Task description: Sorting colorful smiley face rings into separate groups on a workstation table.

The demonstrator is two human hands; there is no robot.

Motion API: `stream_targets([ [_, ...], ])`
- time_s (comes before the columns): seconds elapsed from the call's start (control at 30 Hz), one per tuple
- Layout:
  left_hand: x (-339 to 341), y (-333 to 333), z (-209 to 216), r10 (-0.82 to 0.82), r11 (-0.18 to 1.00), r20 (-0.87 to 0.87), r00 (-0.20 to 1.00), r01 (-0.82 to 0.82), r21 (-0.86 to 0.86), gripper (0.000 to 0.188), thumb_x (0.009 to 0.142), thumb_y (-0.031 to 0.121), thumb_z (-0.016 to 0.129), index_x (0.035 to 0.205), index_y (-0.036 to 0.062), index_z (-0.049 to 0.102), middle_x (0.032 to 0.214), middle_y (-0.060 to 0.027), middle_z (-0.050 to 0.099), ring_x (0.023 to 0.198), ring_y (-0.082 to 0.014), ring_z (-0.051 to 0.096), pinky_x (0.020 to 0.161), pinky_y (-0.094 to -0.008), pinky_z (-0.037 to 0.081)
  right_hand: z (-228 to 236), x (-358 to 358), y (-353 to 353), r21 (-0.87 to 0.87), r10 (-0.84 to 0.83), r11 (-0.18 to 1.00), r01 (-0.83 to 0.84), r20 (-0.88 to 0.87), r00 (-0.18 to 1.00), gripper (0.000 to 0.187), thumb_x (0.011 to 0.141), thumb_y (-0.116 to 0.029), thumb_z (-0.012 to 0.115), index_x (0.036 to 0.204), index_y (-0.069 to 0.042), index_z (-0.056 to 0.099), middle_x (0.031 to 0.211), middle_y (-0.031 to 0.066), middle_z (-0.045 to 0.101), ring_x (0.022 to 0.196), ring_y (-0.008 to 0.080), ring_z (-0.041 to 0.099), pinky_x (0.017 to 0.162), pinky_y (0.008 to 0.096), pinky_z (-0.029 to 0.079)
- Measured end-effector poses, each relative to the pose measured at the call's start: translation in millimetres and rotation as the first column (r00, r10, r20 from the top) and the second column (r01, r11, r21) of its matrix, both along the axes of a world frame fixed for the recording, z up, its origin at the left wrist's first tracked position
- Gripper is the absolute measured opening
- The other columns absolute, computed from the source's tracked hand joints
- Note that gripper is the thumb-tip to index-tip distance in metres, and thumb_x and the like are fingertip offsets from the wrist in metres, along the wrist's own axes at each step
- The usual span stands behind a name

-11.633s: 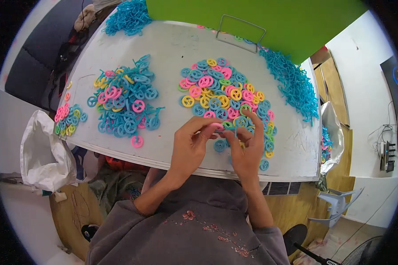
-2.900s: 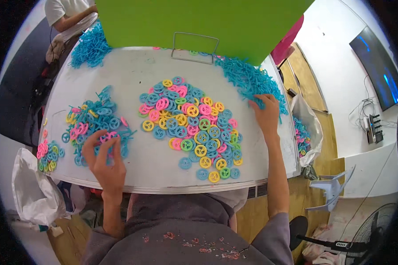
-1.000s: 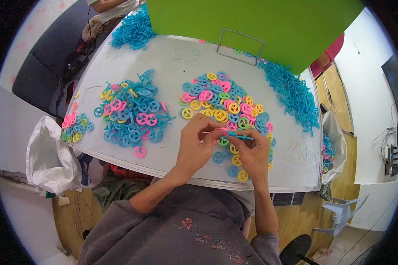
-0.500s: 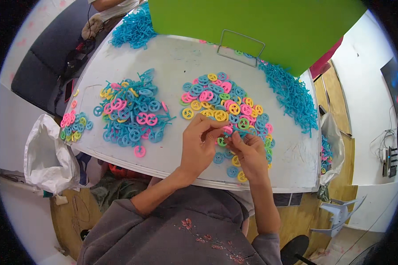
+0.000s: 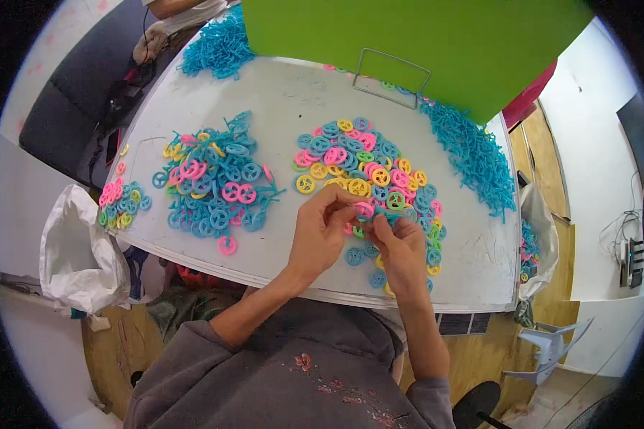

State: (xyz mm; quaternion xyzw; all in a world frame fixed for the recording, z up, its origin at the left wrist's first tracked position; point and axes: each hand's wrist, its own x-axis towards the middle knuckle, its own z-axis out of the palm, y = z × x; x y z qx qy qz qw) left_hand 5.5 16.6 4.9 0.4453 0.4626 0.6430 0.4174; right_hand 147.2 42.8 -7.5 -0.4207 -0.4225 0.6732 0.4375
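Left fingers (image 5: 344,216) on pink wheel (image 5: 364,209), right fingers (image 5: 384,230) on turquoise stick (image 5: 388,212).

Piled plastic wheels (image 5: 381,176) on a white table (image 5: 275,129) and a sack (image 5: 549,247) of parts (image 5: 528,250) suggest a small workshop

Your head cam (L of pair, wide fisheye) looks fwd & steeply down from abv your shirt (image 5: 265,357); L hand (image 5: 318,232) & R hand (image 5: 404,261) close, nr ctr, tabletop (image 5: 286,100) beyond, green panel (image 5: 408,28) up top.
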Motion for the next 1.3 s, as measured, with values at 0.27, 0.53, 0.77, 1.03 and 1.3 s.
stream_targets([
  [0.27,-6.3,2.0,-9.5,-0.035,0.993,-0.013,0.999,0.034,-0.114,0.003,0.09,-0.002,0.055,0.09,-0.0014,0.058,0.086,-0.0068,0.063,0.074,-0.0107,0.058,0.069,-0.0253,0.048,8.0,-3.6,0.1,-0.154,0.051,0.987,-0.056,-0.033,0.998,0.02,0.09,-0.02,0.064,0.092,-0.001,0.06,0.086,0.0075,0.066,0.08,0.0142,0.065,0.076,0.0267,0.051],
  [0.53,-1.0,0.6,-18.4,0.166,0.985,-0.189,0.968,-0.153,0.083,0.008,0.09,-0.005,0.051,0.093,-0.0007,0.056,0.083,-0.0062,0.06,0.075,-0.0135,0.059,0.066,-0.0252,0.05,7.2,-15.0,-1.1,-0.104,-0.002,0.995,-0.003,-0.051,0.999,0.017,0.09,-0.018,0.063,0.088,-0.001,0.06,0.085,0.0078,0.066,0.077,0.0139,0.065,0.074,0.0264,0.052],
  [0.77,-5.9,-6.6,-7.7,0.111,0.987,-0.346,0.932,-0.143,-0.069,0.008,0.091,-0.002,0.052,0.095,-0.0005,0.058,0.08,-0.0049,0.06,0.07,-0.0095,0.054,0.062,-0.0242,0.046,-6.4,-23.4,-8.4,0.118,-0.172,0.981,0.156,0.139,0.975,0.019,0.085,-0.017,0.069,0.088,0.002,0.066,0.078,0.0046,0.068,0.066,0.0064,0.059,0.058,0.0207,0.043],
  [1.03,-7.8,-13.3,-3.5,0.106,0.994,-0.15,0.983,-0.1,0.044,0.013,0.083,-0.004,0.062,0.095,0.0008,0.063,0.08,-0.0065,0.062,0.075,-0.013,0.06,0.064,-0.0258,0.049,11.4,-15.2,-0.7,0.349,-0.107,0.936,-0.043,0.399,0.911,0.017,0.085,-0.007,0.068,0.099,0.0,0.062,0.081,0.0064,0.067,0.068,0.0074,0.059,0.063,0.0209,0.047],
  [1.3,2.1,-14.0,-9.3,0.361,0.888,-0.604,0.711,-0.064,0.456,0.02,0.071,-0.003,0.068,0.089,0.0049,0.066,0.098,-0.0109,0.064,0.079,-0.0258,0.062,0.071,-0.0347,0.05,28.5,-32.8,-19.1,0.24,-0.096,0.965,0.106,-0.054,0.994,0.037,0.096,-0.008,0.05,0.131,-0.001,0.039,0.093,0.0059,0.062,0.087,0.0087,0.055,0.074,0.0223,0.046],
])
